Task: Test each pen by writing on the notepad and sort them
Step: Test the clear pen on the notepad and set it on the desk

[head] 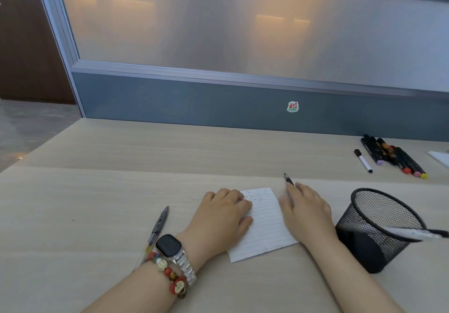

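1. Paper notepad [267,225] lies near-centre on the worktop, thin and slippery; my left hand [223,215] presses flat, grip released.
2. Right hand [303,210] loosely grasps a light, stiff pen [289,179]; I'd pinch mid-barrel.

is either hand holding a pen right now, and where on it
The right hand covers the rear of a dark pen, tip pointing away; the grip is hidden. The left hand presses the paper.

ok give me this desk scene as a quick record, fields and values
left hand: flat on lined paper, holding nothing
right hand: beside paper, on a dark pen
paper: scribbles near top
mesh cup: right of paper, one pen in it
loose pen: left of wrist
markers: far right, grouped
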